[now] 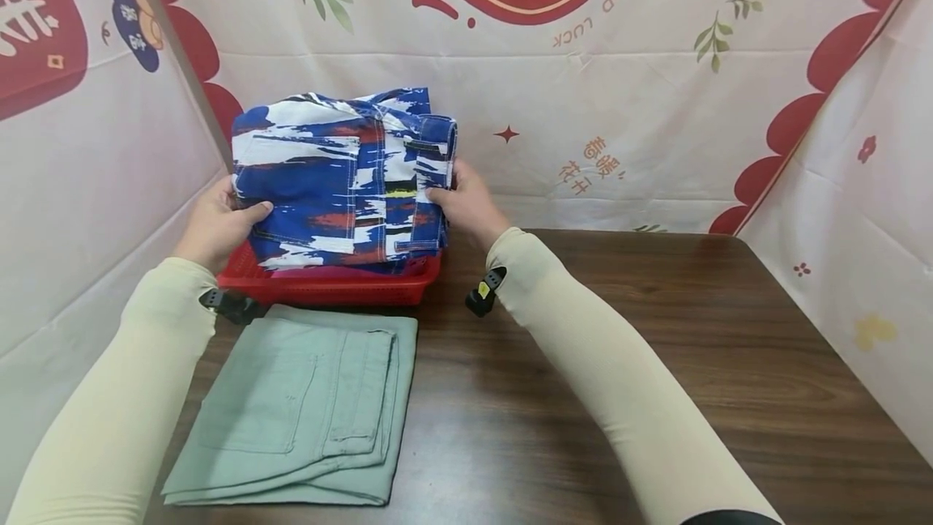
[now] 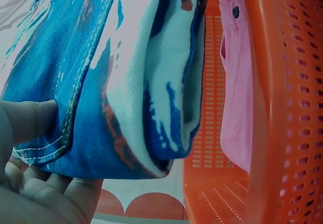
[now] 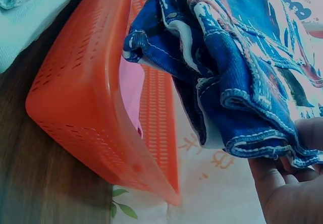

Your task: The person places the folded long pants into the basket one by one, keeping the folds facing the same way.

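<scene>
Folded blue, white and red patterned denim pants (image 1: 313, 177) are held up over a red plastic basket (image 1: 328, 290). My left hand (image 1: 219, 221) grips their left edge, thumb on top and fingers underneath, as the left wrist view also shows. At the opposite edge my right hand (image 1: 470, 201) pinches the waistband side between thumb and fingers. A pink garment (image 2: 237, 88) with a dark button lies inside the basket; the pants cover most of it in the head view. Folded pale green pants (image 1: 291, 403) lie flat on the table in front of the basket.
The dark wooden table (image 1: 583, 395) extends to the right of the basket and the green pants. Printed cloth walls (image 1: 641, 128) enclose the table at the back and both sides. The basket stands near the back left corner.
</scene>
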